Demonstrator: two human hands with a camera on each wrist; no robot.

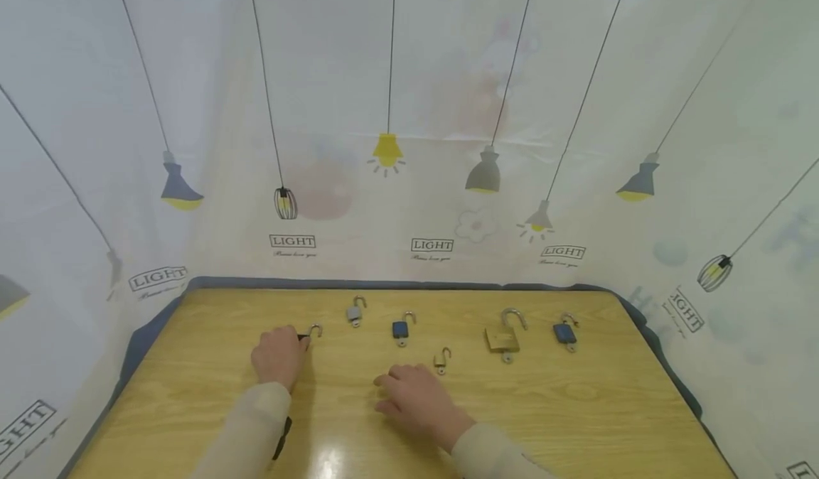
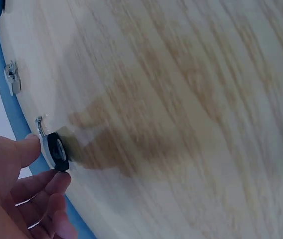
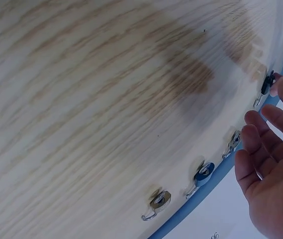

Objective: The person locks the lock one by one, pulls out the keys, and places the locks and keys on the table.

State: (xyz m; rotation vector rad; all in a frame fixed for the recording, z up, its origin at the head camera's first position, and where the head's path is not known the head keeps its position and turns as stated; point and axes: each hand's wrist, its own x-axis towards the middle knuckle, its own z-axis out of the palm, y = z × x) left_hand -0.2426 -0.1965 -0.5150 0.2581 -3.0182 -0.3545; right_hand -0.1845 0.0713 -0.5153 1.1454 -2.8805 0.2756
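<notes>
My left hand (image 1: 279, 357) pinches a black padlock (image 2: 56, 152) between thumb and fingertips at the left of the table. Its silver shackle stands swung out. With fingers loosely bent and nothing in them, my right hand (image 1: 419, 399) is low over the middle of the table. Nearest to it lies a small brass padlock (image 1: 440, 360). Farther back are a grey padlock (image 1: 354, 313) and a blue padlock (image 1: 399, 330). A large brass padlock (image 1: 501, 340) and another blue padlock (image 1: 564, 333) lie to the right. All their shackles are unfastened.
The wooden table (image 1: 345, 394) has a dark blue edge (image 1: 384, 284) along its back and sides. Behind it hangs a pale sheet (image 1: 358, 251) printed with lamps and the word LIGHT. Small silver round-ended pieces stick out below several padlocks.
</notes>
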